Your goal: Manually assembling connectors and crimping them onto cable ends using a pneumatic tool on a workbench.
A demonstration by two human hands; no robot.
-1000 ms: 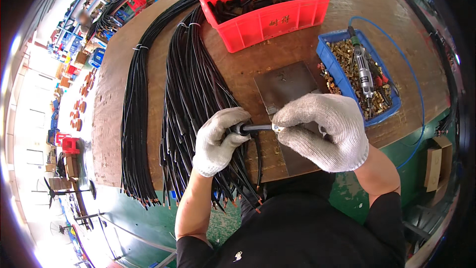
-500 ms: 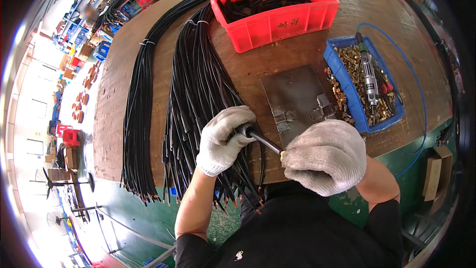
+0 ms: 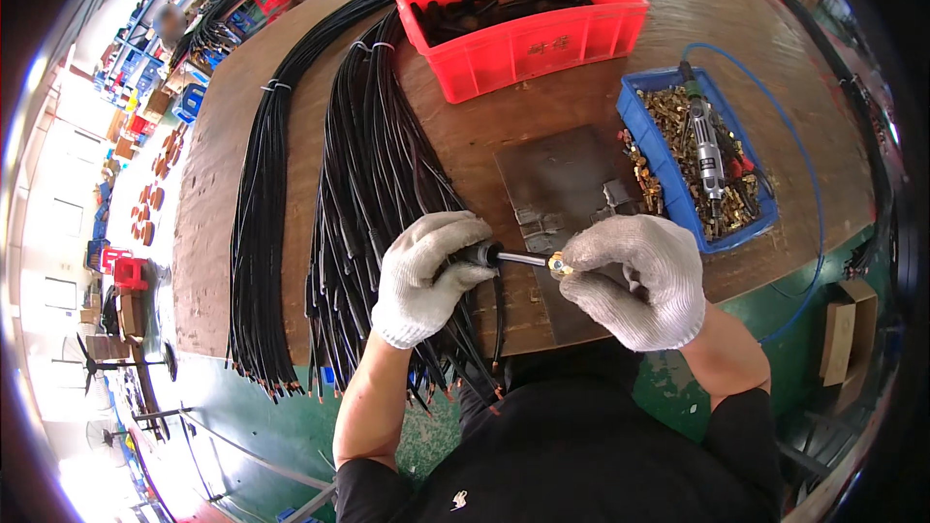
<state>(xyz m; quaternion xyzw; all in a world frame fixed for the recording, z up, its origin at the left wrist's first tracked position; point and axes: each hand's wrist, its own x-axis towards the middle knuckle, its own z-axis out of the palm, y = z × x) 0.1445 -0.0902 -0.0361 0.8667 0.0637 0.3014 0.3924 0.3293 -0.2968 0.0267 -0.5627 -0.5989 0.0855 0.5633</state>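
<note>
Now, left hand: gloved, I see it curled around a black sleeve.
Right hand: gloved, fingertips pinching a brass-coloured fitting.
Dark rod: spans sleeve to fitting, above the surface.
Black cables: bundled beside the left hand.
Blue bin: beyond the right hand, holding metal pieces.

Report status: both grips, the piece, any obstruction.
Left grip closed around black sleeve. Right grip pinching brass-coloured fitting. Dark stem spans between. Black cables beneath left grip, no blockage visible.
</note>
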